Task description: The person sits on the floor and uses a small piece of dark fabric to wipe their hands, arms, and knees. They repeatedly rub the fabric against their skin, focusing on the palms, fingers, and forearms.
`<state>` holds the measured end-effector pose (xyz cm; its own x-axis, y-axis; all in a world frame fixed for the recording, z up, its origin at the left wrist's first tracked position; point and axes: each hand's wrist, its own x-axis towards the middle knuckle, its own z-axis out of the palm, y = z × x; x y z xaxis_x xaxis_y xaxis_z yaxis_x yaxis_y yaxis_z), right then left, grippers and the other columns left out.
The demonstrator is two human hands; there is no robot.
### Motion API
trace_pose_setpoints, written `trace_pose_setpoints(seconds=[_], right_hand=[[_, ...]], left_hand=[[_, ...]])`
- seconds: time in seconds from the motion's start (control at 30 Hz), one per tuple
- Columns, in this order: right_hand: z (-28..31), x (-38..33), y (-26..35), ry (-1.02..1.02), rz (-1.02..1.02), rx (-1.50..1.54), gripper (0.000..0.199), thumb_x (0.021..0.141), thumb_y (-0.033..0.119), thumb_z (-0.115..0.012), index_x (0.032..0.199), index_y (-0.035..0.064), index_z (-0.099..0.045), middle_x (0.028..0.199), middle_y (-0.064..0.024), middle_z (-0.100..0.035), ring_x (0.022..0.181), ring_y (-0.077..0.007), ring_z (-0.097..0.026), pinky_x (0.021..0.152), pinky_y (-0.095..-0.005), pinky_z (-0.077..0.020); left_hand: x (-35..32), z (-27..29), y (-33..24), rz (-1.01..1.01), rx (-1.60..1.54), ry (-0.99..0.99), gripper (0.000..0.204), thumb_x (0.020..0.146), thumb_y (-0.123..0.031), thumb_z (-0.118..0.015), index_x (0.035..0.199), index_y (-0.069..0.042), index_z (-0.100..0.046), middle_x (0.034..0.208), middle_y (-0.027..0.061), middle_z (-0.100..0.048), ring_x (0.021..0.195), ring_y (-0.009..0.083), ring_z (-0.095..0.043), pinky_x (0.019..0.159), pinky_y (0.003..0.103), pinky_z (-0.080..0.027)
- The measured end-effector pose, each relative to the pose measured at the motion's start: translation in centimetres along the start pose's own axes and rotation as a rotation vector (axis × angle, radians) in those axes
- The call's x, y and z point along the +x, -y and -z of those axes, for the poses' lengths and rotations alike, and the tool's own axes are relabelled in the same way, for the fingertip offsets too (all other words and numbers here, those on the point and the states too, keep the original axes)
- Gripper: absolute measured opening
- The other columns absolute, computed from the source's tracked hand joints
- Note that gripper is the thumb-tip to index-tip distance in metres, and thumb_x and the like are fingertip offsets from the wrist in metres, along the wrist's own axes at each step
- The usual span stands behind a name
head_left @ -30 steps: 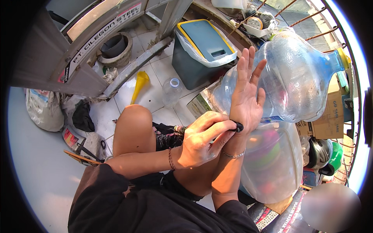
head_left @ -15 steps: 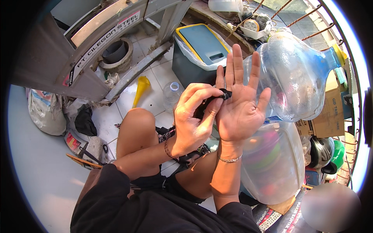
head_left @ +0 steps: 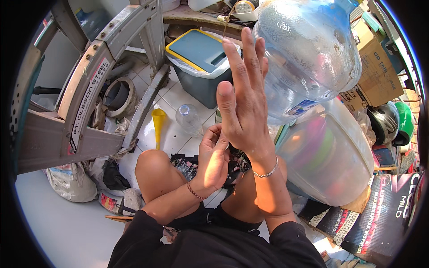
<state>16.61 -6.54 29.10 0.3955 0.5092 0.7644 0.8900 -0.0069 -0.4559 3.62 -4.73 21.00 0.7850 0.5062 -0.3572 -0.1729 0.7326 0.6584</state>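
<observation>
My right hand (head_left: 246, 98) is raised in front of me, its back showing and its fingers stretched out with nothing in them. A silver chain bracelet (head_left: 267, 170) circles that wrist. My left hand (head_left: 213, 163) is just below and to the left, close beside the right wrist. Its fingers are curled together in a pinch, and the tips are partly hidden by the right hand, so what they hold does not show. The left wrist wears a braided bracelet (head_left: 195, 191). Dark floral cloth (head_left: 184, 166) lies between my bent legs, beneath the hands.
A yellow funnel (head_left: 158, 125) and a clear bottle (head_left: 187, 117) stand on white tiles ahead. Beyond is a grey bin (head_left: 192, 80) with a yellow-rimmed lid. A big water jug (head_left: 308, 53) and a translucent tub (head_left: 326, 156) crowd the right; a metal frame (head_left: 100, 67) rises left.
My right hand has turned from palm showing to back showing. The left hand has dropped lower, and the black thing it pinched near the right palm no longer shows clearly. The view has shifted.
</observation>
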Motion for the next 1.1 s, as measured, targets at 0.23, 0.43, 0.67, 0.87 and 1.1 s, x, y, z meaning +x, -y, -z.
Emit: trace_pose_setpoints(seconds=[0.23,0.43,0.67,0.87,1.1], right_hand=[[-1.2,-0.3,0.2,0.164,0.121,-0.266,0.055,0.104,0.044,-0.057,0.147,0.0102,-0.058,0.17,-0.0136,-0.033,0.159,-0.0341,-0.025,0.129,-0.0551,-0.0138],[-0.9,-1.1,-3.2,0.261,0.282,-0.568,0.035,0.09,0.031,-0.074,0.114,0.0051,-0.072,0.113,-0.0109,-0.071,0.114,-0.0245,-0.065,0.103,-0.0399,-0.0513],[-2.1,-1.5,-1.6,0.32,0.342,-0.628,0.017,0.079,0.016,-0.068,0.088,0.0034,-0.074,0.087,-0.0107,-0.073,0.104,-0.0255,-0.067,0.101,-0.0423,-0.0547],[-4.5,-2.6,-0.9,0.26,0.28,-0.748,0.047,0.088,0.025,-0.061,0.128,0.0007,-0.069,0.15,-0.0101,-0.057,0.157,-0.0244,-0.027,0.133,-0.0524,-0.0138],[-4.4,-2.8,-1.6,0.253,0.191,-1.041,0.047,0.093,0.025,-0.058,0.138,0.01,-0.063,0.169,-0.0076,-0.034,0.163,-0.0208,-0.01,0.131,-0.0624,-0.0044]], left_hand=[[-3.1,-0.8,0.7,0.046,-0.082,0.203,0.04,0.103,-0.015,-0.07,0.138,-0.002,-0.055,0.126,0.0052,-0.068,0.115,0.0166,-0.066,0.103,0.034,-0.051],[-5.9,0.3,-1.8,-0.556,0.479,0.274,0.019,0.099,-0.013,-0.07,0.107,0.001,-0.06,0.102,0.0132,-0.063,0.094,0.0181,-0.058,0.088,0.031,-0.047],[-2.0,-0.5,-5.7,-0.954,0.679,-0.054,0.015,0.103,0.002,-0.062,0.118,0.004,-0.06,0.121,0.0105,-0.06,0.105,0.0144,-0.06,0.093,0.026,-0.049],[0.9,-1.1,-8.0,-0.964,0.895,-0.194,0.015,0.1,-0.004,-0.07,0.112,0.005,-0.069,0.111,0.0072,-0.064,0.093,0.0118,-0.064,0.079,0.025,-0.056],[-0.7,-2.3,-4.1,-1.008,1.161,-0.111,0.015,0.091,-0.003,-0.08,0.104,-0.001,-0.073,0.096,0.0087,-0.07,0.075,0.018,-0.066,0.069,0.028,-0.054]])
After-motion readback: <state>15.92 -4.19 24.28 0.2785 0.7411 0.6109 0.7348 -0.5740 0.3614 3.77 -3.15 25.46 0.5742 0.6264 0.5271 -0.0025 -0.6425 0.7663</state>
